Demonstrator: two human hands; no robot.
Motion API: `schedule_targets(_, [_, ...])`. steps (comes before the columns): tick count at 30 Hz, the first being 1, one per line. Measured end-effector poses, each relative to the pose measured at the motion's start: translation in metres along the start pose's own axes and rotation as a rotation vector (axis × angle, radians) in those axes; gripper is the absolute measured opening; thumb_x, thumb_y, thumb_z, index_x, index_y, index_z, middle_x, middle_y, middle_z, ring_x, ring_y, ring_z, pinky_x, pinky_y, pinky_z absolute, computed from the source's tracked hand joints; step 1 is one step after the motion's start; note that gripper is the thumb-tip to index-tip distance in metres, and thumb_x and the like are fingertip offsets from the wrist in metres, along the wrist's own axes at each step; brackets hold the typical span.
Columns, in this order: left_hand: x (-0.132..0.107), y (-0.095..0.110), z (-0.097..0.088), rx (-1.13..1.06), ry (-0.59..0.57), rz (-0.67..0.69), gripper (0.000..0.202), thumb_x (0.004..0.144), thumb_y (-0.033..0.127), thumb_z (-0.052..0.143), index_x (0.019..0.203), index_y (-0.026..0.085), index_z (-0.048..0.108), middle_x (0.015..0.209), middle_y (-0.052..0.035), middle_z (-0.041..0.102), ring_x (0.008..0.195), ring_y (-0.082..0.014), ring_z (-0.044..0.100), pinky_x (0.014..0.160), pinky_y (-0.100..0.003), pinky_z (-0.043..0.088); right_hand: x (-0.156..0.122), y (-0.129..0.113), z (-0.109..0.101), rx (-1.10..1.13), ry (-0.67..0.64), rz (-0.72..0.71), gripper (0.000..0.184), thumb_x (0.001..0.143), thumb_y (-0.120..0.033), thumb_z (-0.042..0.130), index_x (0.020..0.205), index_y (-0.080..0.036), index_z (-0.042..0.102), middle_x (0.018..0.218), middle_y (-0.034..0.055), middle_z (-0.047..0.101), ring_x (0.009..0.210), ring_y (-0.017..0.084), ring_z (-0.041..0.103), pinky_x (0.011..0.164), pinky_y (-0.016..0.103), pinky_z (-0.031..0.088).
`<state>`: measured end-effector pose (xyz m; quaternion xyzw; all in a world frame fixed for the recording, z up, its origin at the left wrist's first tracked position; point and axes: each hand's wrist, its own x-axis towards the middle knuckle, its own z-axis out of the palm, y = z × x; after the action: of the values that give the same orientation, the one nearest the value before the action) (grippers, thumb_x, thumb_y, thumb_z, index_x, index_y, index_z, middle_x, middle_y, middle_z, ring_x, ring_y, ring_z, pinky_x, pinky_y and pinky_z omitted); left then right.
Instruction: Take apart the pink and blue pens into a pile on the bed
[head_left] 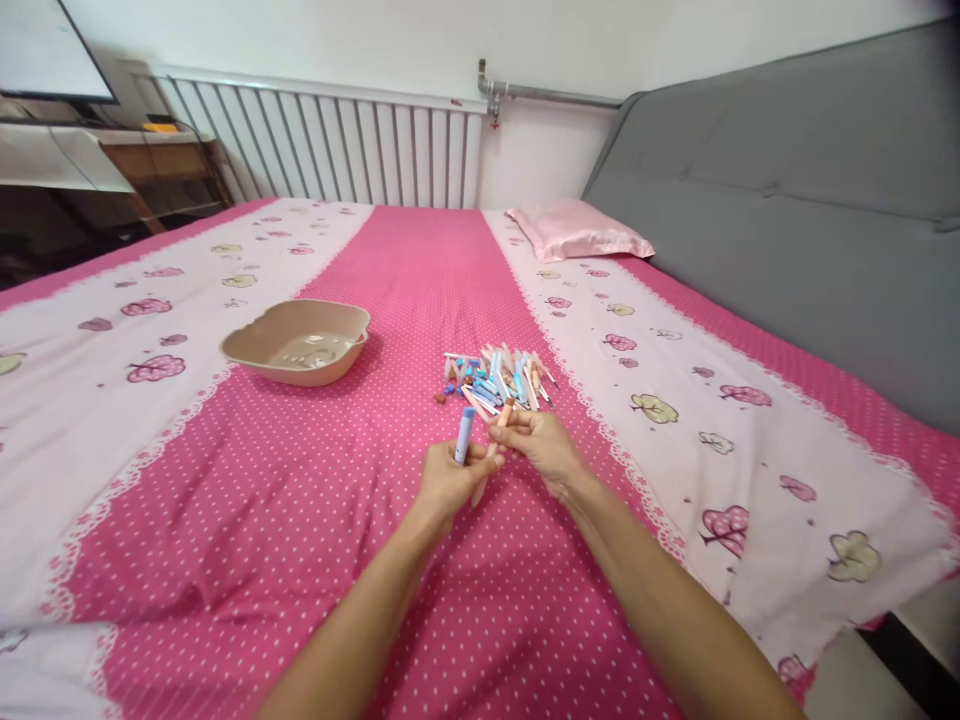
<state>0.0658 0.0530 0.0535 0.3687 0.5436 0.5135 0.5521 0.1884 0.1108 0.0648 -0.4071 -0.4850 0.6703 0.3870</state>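
Observation:
My left hand point(448, 476) is closed around a light purple-blue marker point(464, 436), whose blue end points up. In my right hand point(541, 444), thumb and fingers pinch a peach marker point(504, 414) with a brown end. The pale lower part of that peach marker runs down to my left fingertips, which appear to touch it. Just beyond both hands lies a loose pile of markers and caps point(499, 376) in blue, white, peach and brown. Many pieces in the pile overlap, so single ones are hard to tell apart.
A beige plastic basin point(300, 345) stands left of the pile on the pink dotted bedspread point(300, 520). Farther back are a pink pillow point(577, 230), a grey headboard point(795, 150) and a white radiator point(330, 145). A desk with a monitor point(52, 50) is at far left.

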Motion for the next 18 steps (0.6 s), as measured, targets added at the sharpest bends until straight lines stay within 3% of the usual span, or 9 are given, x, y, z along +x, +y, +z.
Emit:
schedule_targets(2, [-0.001, 0.002, -0.002, -0.099, -0.103, -0.071, 0.025, 0.063, 0.031, 0.073, 0.054, 0.011, 0.060, 0.033, 0.0033, 0.046, 0.028, -0.0014, 0.030, 0.032, -0.016, 0.019, 0.000, -0.003, -0.003, 0.058, -0.062, 0.051, 0.026, 0.056, -0.025, 0.076, 0.077, -0.013, 0.068, 0.063, 0.0022, 0.065, 0.048, 0.006, 0.050, 0.042, 0.016, 0.031])
schedule_targets(5, [-0.004, 0.009, -0.005, -0.274, -0.233, -0.207, 0.020, 0.072, 0.029, 0.065, 0.071, 0.009, 0.067, 0.052, -0.0023, 0.062, 0.029, 0.0005, 0.028, 0.031, -0.015, 0.022, -0.001, -0.010, -0.009, 0.214, -0.207, 0.118, 0.028, 0.063, -0.021, 0.071, 0.090, -0.016, 0.067, 0.086, 0.0050, 0.069, 0.041, 0.000, 0.037, 0.035, 0.015, 0.023])
schedule_targets(9, [-0.006, 0.015, -0.006, -0.319, -0.291, -0.203, 0.023, 0.075, 0.031, 0.062, 0.079, 0.009, 0.069, 0.061, -0.0031, 0.065, 0.030, 0.0007, 0.030, 0.032, -0.015, 0.025, -0.004, -0.017, -0.011, 0.336, -0.333, 0.087, 0.031, 0.069, -0.019, 0.066, 0.099, -0.022, 0.063, 0.108, 0.0050, 0.064, 0.039, -0.001, 0.027, 0.038, 0.015, 0.027])
schedule_targets(11, [-0.006, 0.013, -0.006, -0.264, -0.253, -0.147, 0.026, 0.073, 0.033, 0.064, 0.080, 0.009, 0.068, 0.062, -0.0034, 0.065, 0.031, 0.0010, 0.030, 0.032, -0.014, 0.024, -0.006, -0.016, -0.009, 0.311, -0.281, 0.044, 0.025, 0.071, -0.026, 0.065, 0.095, -0.021, 0.063, 0.102, 0.0037, 0.066, 0.041, 0.001, 0.032, 0.039, 0.017, 0.029])
schedule_targets(14, [-0.005, 0.007, -0.006, -0.163, -0.220, -0.082, 0.029, 0.071, 0.036, 0.067, 0.077, 0.008, 0.068, 0.059, -0.0041, 0.063, 0.033, 0.0003, 0.033, 0.034, -0.014, 0.023, -0.005, -0.011, -0.004, 0.176, -0.148, 0.026, 0.026, 0.067, -0.038, 0.069, 0.082, -0.018, 0.063, 0.068, -0.0008, 0.064, 0.041, 0.004, 0.038, 0.038, 0.018, 0.025])
schedule_targets(16, [-0.003, 0.005, -0.006, -0.123, -0.217, -0.065, 0.029, 0.070, 0.037, 0.068, 0.072, 0.008, 0.066, 0.056, -0.0038, 0.062, 0.033, -0.0003, 0.035, 0.034, -0.014, 0.023, -0.003, -0.006, -0.001, 0.110, -0.066, 0.015, 0.029, 0.059, -0.038, 0.075, 0.070, -0.016, 0.061, 0.053, -0.0045, 0.055, 0.041, 0.005, 0.040, 0.041, 0.019, 0.028])
schedule_targets(18, [-0.003, 0.005, -0.006, -0.123, -0.203, -0.084, 0.028, 0.069, 0.036, 0.068, 0.069, 0.008, 0.065, 0.054, -0.0030, 0.061, 0.032, -0.0002, 0.034, 0.033, -0.015, 0.022, -0.001, -0.002, -0.002, 0.094, -0.018, -0.001, 0.030, 0.053, -0.035, 0.079, 0.064, -0.015, 0.059, 0.052, -0.0049, 0.054, 0.045, 0.006, 0.045, 0.046, 0.020, 0.033])
